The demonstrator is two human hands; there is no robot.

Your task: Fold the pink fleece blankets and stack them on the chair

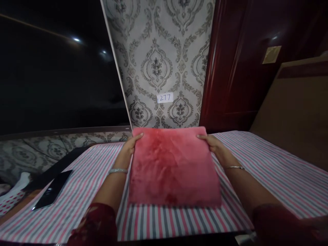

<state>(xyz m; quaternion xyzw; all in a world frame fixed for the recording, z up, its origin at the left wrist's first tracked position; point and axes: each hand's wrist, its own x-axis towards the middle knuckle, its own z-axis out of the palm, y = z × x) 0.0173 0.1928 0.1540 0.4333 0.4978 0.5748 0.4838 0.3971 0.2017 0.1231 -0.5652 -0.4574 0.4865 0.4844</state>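
Note:
A square, pink-red plush cloth [174,167] is held up in front of me, tilted above the striped tablecloth [153,223]. Its pile looks fuzzy, with darker red patches, and its lower edge is slightly blurred. Whether it is folded or a single layer I cannot tell. My left hand [130,143] grips the upper left corner, thumb on the front face and fingers hidden behind. At the upper right corner my right hand [211,141] holds it the same way.
A black phone [53,189] lies on the tablecloth at the left. Behind it hangs a large dark TV screen [58,75]. The patterned wall carries a paper label [165,97] reading 277. On the right stand a dark red door panel [235,68] and a brown board-like object [299,112].

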